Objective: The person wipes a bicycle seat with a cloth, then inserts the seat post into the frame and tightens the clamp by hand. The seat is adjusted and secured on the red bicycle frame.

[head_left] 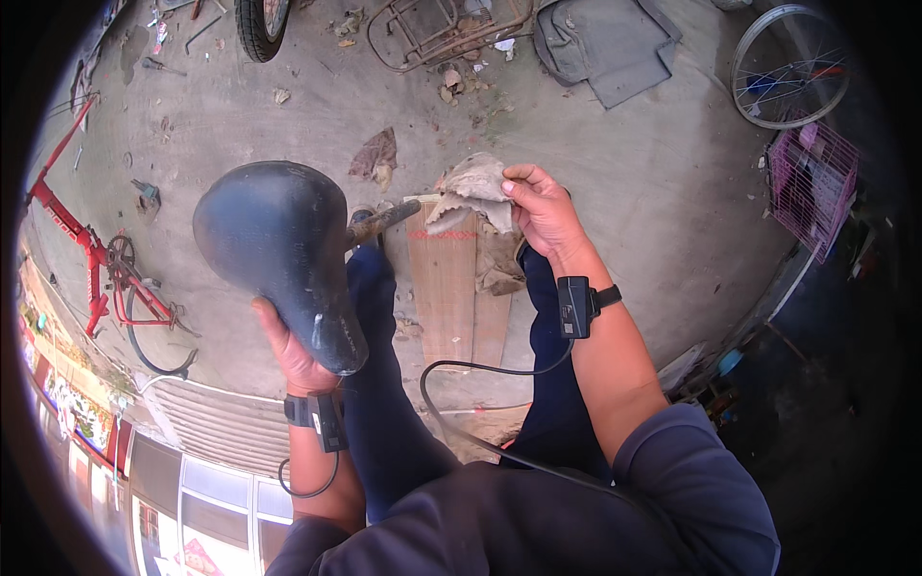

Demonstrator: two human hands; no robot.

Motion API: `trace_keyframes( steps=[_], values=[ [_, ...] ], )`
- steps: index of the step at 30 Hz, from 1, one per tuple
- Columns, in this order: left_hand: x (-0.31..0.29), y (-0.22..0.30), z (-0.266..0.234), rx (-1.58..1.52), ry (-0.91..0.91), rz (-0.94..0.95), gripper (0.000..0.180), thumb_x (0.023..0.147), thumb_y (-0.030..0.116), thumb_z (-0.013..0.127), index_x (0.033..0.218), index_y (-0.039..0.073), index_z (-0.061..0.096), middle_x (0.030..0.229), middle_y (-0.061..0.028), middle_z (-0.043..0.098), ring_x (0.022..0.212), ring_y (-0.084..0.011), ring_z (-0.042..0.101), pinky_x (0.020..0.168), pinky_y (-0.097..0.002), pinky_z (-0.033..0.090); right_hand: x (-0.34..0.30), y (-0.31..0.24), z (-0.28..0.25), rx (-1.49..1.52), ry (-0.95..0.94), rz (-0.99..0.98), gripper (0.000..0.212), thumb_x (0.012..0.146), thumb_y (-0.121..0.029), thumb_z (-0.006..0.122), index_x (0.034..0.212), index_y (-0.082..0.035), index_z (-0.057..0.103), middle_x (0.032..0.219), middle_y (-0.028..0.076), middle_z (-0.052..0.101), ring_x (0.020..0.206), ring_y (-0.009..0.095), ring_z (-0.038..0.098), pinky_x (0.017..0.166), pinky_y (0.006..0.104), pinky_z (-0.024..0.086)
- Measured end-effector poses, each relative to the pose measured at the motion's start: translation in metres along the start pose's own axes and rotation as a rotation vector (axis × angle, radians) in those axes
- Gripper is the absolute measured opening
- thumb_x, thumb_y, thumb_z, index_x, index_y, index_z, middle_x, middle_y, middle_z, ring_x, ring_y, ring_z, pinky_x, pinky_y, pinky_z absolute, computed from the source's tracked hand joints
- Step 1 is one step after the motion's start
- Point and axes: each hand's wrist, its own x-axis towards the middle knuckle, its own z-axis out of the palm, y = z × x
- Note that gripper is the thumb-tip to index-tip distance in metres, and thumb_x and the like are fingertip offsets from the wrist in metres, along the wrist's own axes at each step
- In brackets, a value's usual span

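Note:
A black bicycle saddle (274, 221) with a worn, scuffed surface is held up by my left hand (293, 353). My thumb lies along its edge near the narrow nose, and the other fingers are hidden beneath. From the saddle's right side a rusty seat post (384, 225) sticks out, pointing right. My right hand (544, 209) pinches a dirty, pale grey-beige rag (473, 190) between thumb and fingers. The rag hangs just right of the post's end, with a ragged lower edge. A wooden board (444, 298) lies below it, between my legs.
At the left lies a red bicycle frame (94, 252). A brown rag (376, 156), a rusty metal rack (451, 40) and a grey mat (607, 48) are farther off on the concrete. A spoked wheel (789, 72) and a pink wire crate (814, 184) stand at the right. A cable crosses my lap.

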Motion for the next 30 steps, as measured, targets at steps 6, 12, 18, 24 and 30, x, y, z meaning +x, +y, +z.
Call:
trace_keyframes(
  steps=[6, 12, 18, 24, 30],
  values=[
    [-0.063, 0.027, 0.050, 0.017, -0.083, 0.003, 0.077, 0.093, 0.057, 0.070, 0.148, 0.006, 0.051, 0.143, -0.0132, 0.062, 0.123, -0.0287, 0.063, 0.109, -0.0409, 0.052, -0.088, -0.075, 0.049, -0.081, 0.009, -0.062, 0.014, 0.097, -0.003, 0.067, 0.111, -0.005, 0.069, 0.102, 0.003, 0.071, 0.092, 0.012, 0.066, 0.080, 0.0274, 0.054],
    [-0.135, 0.053, 0.087, 0.103, -0.148, 0.002, 0.074, 0.093, 0.054, 0.071, 0.146, 0.005, 0.052, 0.140, -0.0131, 0.063, 0.121, -0.0282, 0.065, 0.108, -0.0418, 0.053, -0.187, -0.140, 0.061, -0.064, -0.159, -0.221, 0.032, 0.091, -0.002, 0.075, 0.122, -0.001, 0.065, 0.117, 0.010, 0.068, 0.112, 0.020, 0.065, 0.101, 0.0349, 0.052],
    [-0.189, 0.066, 0.123, 0.146, -0.191, 0.059, 0.072, 0.094, 0.052, 0.072, 0.145, 0.004, 0.053, 0.136, -0.0132, 0.066, 0.118, -0.0280, 0.066, 0.106, -0.0414, 0.054, -0.255, -0.185, 0.066, -0.494, 0.125, -0.255, 0.030, 0.090, -0.008, 0.076, 0.117, 0.001, 0.066, 0.107, 0.005, 0.068, 0.095, 0.010, 0.062, 0.080, 0.0233, 0.050],
    [-0.225, 0.077, 0.143, 0.143, -0.415, -0.047, 0.074, 0.095, 0.050, 0.071, 0.149, 0.003, 0.049, 0.142, -0.0152, 0.062, 0.123, -0.0296, 0.064, 0.110, -0.0412, 0.052, -0.310, -0.206, 0.060, -0.365, 0.126, -0.380, 0.022, 0.092, -0.014, 0.075, 0.110, -0.002, 0.070, 0.096, 0.002, 0.070, 0.089, 0.007, 0.061, 0.079, 0.0240, 0.050],
    [-0.235, 0.079, 0.154, 0.166, -0.382, 0.068, 0.074, 0.096, 0.049, 0.071, 0.150, 0.003, 0.048, 0.145, -0.0160, 0.060, 0.126, -0.0301, 0.063, 0.111, -0.0415, 0.051, -0.329, -0.230, 0.064, -0.573, 0.244, -0.602, 0.017, 0.093, -0.014, 0.076, 0.103, -0.001, 0.074, 0.094, 0.000, 0.071, 0.087, 0.009, 0.063, 0.079, 0.0252, 0.050]
  ],
)
